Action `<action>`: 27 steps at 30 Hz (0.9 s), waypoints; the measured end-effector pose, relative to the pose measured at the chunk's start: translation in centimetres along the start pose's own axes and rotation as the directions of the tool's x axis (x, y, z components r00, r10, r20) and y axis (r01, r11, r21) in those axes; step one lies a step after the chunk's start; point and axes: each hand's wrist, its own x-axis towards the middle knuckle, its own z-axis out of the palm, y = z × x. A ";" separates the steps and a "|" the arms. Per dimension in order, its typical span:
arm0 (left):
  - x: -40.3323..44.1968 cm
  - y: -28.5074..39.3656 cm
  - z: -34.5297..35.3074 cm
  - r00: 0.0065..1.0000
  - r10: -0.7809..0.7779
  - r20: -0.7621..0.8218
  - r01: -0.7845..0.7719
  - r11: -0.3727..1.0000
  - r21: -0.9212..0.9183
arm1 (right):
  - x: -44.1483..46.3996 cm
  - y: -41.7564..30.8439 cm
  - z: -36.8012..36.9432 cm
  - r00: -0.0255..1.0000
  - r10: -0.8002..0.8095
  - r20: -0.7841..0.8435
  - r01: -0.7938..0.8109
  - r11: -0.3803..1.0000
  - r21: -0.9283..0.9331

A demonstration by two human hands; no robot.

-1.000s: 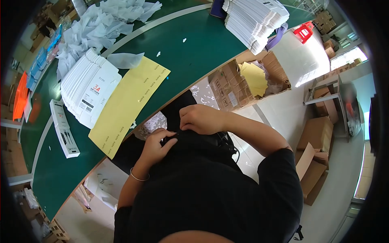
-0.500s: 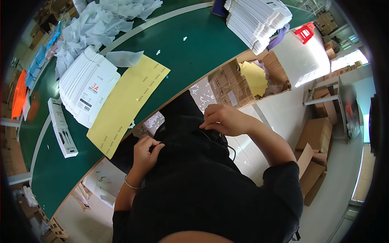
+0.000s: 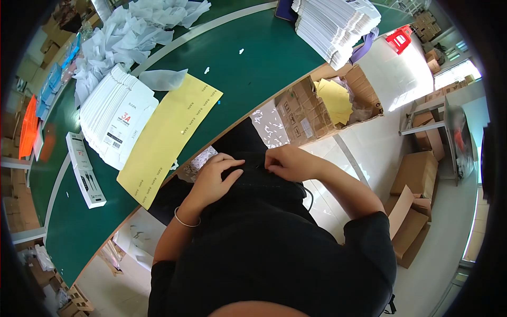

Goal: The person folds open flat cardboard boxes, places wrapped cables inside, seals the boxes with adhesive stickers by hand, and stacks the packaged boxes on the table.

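Note:
My left hand (image 3: 216, 178) is over my lap, its thumb and fingers apart and nothing seen between them. Beside it, my right hand (image 3: 288, 162) has its fingers curled together against the black clothing (image 3: 259, 182); what they pinch, if anything, is hidden. A bracelet circles my left wrist. Closest to the left hand on the table is a yellow printed sheet (image 3: 171, 140). It lies up against a fanned stack of flat white boxes (image 3: 119, 119). One narrow white box (image 3: 86, 171) with a cable picture rests left of the stack.
The green table (image 3: 253, 68) curves ahead of me. Crumpled translucent bags (image 3: 124, 37) pile at its far left, and more flat white boxes (image 3: 332, 31) stand at the far right. An open carton (image 3: 303, 113) holds yellow sheets below the edge. Brown cartons (image 3: 414, 174) sit on the right.
My left hand has moved right and up, towards the right hand, and its fingers have spread. The right hand has shifted slightly, fingers still curled. The table items have not been moved.

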 end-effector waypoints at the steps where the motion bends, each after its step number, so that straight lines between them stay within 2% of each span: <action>1: 0.2 0.1 0.2 1.000 0.006 0.005 -0.006 1.000 0.008 | 0.3 -0.2 0.5 0.997 0.070 -0.022 -0.070 0.998 -0.001; 3: 0.4 0.2 0.7 1.000 0.017 0.018 -0.018 1.000 0.025 | 0.9 -0.5 1.4 0.976 0.210 -0.065 -0.210 0.978 0.003; 4: 0.5 0.1 0.9 1.000 0.017 0.020 -0.017 1.000 0.026 | 1.3 -0.5 1.7 0.975 0.210 -0.065 -0.211 0.978 0.005; 8: 0.8 -0.4 1.5 0.988 0.155 -0.010 -0.148 0.961 0.232 | 2.8 -0.2 2.9 0.954 0.294 -0.065 -0.296 0.955 -0.016; 9: 0.8 -0.5 1.5 0.988 0.155 -0.008 -0.149 0.962 0.230 | 3.1 -0.3 3.0 0.953 0.297 -0.066 -0.298 0.954 -0.015; 13: 0.9 -0.3 1.4 0.970 0.243 0.012 -0.234 0.921 0.312 | 3.7 -0.3 2.4 0.979 0.202 -0.026 -0.203 0.959 -0.198; 14: 0.8 -0.3 1.4 0.969 0.248 0.017 -0.241 0.921 0.306 | 3.6 -0.3 1.8 0.977 0.209 -0.031 -0.211 0.957 -0.198; 18: 0.1 -0.5 1.2 0.964 0.235 -0.122 -0.208 0.957 0.203 | 2.7 -0.9 -1.0 0.957 0.247 0.154 -0.206 0.948 -0.241; 19: 0.1 -0.5 1.1 0.964 0.239 -0.117 -0.213 0.957 0.197 | 2.2 -0.8 -1.3 0.955 0.255 0.150 -0.215 0.947 -0.241; 24: -0.1 -0.4 1.8 0.961 0.217 -0.170 -0.197 0.972 0.131 | -1.8 0.8 -3.3 0.909 0.350 0.226 -0.333 0.936 -0.111; 27: 0.2 -0.6 2.7 0.970 0.162 -0.182 -0.163 0.987 0.008 | -4.1 3.8 -2.8 0.911 0.386 0.142 -0.311 0.873 -0.376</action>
